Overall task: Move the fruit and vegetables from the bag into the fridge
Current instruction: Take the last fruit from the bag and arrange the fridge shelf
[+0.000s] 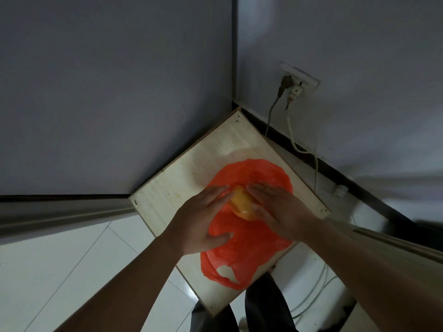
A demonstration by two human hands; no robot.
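Head cam is looking straight down at a small pale wooden table jammed into a room corner, with an orange plastic bag spread over most of it. Sitting in the bag's mouth is a yellow-orange fruit, can't tell exactly what kind. Both hands are on it: left hand presses the fruit's 9 o'clock side, fingers flat along it, thumb resting on the bag down at 6. Right hand cups the 3 o'clock side, fingers stretched toward 11. So the fruit's sandwiched between two open palms, neither hand curled shut. Bag handles hang toward 6 o'clock near the table edge. A wall socket with cords sits up at 1 o'clock.
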